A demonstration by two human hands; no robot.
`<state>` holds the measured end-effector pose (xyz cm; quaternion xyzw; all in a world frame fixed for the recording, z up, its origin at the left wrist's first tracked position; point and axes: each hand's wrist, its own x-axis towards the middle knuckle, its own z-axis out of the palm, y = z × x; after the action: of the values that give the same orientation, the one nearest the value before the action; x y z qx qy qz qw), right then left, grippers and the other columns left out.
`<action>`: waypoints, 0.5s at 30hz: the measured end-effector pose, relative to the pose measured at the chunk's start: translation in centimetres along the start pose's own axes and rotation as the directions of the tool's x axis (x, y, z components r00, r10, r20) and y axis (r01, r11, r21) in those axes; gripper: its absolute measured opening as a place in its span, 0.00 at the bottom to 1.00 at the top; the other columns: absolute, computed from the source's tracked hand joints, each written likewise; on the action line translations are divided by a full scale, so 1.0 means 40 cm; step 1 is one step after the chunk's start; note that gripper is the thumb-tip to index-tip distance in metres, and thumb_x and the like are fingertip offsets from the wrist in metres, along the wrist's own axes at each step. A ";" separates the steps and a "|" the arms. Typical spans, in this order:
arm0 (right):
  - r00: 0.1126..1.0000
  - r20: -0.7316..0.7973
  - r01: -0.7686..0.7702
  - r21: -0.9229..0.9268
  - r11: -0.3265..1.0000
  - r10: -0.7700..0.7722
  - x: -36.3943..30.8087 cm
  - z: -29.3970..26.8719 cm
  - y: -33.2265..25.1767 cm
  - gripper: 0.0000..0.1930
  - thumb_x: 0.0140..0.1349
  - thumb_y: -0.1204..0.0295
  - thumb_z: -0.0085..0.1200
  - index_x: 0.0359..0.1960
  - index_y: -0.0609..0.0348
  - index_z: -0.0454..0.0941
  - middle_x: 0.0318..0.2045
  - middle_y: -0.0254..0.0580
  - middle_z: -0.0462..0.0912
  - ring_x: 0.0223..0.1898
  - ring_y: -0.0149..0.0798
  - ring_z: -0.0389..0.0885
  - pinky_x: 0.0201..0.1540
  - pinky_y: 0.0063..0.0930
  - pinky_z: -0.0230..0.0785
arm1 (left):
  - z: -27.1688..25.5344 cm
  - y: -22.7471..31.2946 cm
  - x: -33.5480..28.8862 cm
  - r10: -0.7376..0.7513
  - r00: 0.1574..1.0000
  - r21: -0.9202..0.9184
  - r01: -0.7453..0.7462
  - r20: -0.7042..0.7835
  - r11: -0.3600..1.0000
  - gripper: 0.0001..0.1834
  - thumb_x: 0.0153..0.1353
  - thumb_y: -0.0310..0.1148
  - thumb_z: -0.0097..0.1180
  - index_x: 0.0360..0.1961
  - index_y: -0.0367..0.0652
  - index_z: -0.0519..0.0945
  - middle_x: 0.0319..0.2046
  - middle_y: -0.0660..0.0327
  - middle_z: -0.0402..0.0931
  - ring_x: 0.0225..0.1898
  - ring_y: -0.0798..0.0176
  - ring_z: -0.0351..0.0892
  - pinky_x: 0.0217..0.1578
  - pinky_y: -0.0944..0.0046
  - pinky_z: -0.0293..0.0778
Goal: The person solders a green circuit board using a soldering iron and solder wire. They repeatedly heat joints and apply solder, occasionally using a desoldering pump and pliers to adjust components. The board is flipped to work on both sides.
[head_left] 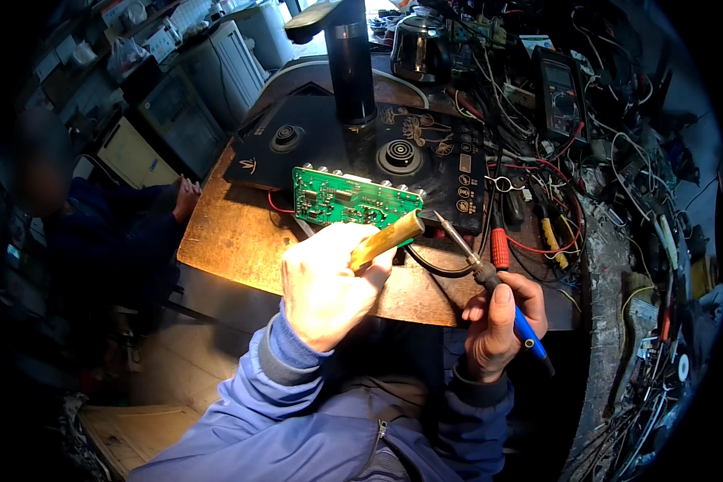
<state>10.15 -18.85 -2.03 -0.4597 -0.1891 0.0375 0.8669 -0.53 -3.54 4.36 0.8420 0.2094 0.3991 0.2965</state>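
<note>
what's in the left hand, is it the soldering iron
No, the soldering iron is in the right hand, while the left hand holds a yellowish rod.

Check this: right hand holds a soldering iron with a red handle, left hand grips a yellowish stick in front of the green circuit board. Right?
Not quite: the head view shows the handle is blue. The rest stands: right hand holds the soldering iron, left hand grips a yellowish stick in front of the green circuit board.

Warm glare bleaches left hand (pixel 323 277); left background dim; fisheye rim black, edges curved; far-left detail perhaps blurred.
</note>
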 end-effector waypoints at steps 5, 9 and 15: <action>0.999 -0.012 0.042 -0.042 0.998 -0.042 -0.003 0.003 0.002 0.11 0.63 0.73 0.57 0.41 0.69 0.73 0.25 0.40 0.75 0.19 0.26 0.73 0.23 0.20 0.71 | 0.044 0.003 0.015 -0.005 1.000 0.205 0.004 0.002 0.979 0.09 0.50 0.28 0.67 0.33 0.38 0.84 0.27 0.56 0.81 0.27 0.59 0.81 0.30 0.63 0.76; 0.998 0.007 0.056 -0.072 0.996 -0.056 -0.004 -0.006 0.005 0.11 0.63 0.74 0.55 0.42 0.69 0.73 0.26 0.40 0.75 0.18 0.25 0.72 0.23 0.21 0.73 | 0.056 0.005 0.017 -0.054 0.998 0.236 0.050 0.009 0.970 0.08 0.50 0.29 0.66 0.31 0.40 0.83 0.27 0.54 0.81 0.28 0.53 0.82 0.31 0.61 0.77; 0.997 0.057 0.050 -0.067 0.996 -0.046 0.002 -0.012 -0.008 0.10 0.63 0.75 0.55 0.41 0.70 0.72 0.29 0.41 0.73 0.20 0.26 0.73 0.24 0.21 0.73 | 0.071 0.012 0.016 -0.071 0.997 0.208 0.072 -0.013 0.976 0.07 0.50 0.28 0.65 0.31 0.39 0.83 0.26 0.53 0.80 0.27 0.52 0.82 0.30 0.61 0.76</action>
<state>10.36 -19.38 -1.99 -0.4833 -0.2251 0.0229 0.8457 2.19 -4.45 3.58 0.8592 0.2810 0.3664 0.2205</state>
